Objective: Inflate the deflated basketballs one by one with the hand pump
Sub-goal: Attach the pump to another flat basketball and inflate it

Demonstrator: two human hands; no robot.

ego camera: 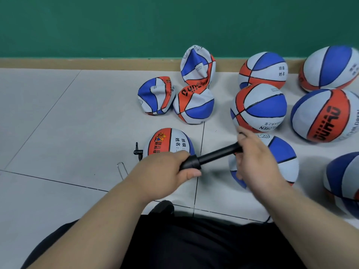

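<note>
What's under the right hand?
A round blue, white and orange basketball lies beneath the right hand, which grips the far end of the black pump. The hand covers the pump tip and the valve; whether they're joined can't be seen.

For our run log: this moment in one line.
left hand: grips hand pump | right hand: holds its far end | deflated balls: three, untouched

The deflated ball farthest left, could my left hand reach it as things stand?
Probably not yet: your left hand grips the pump, and a round ball lies between it and that deflated ball. Free it first.
</note>
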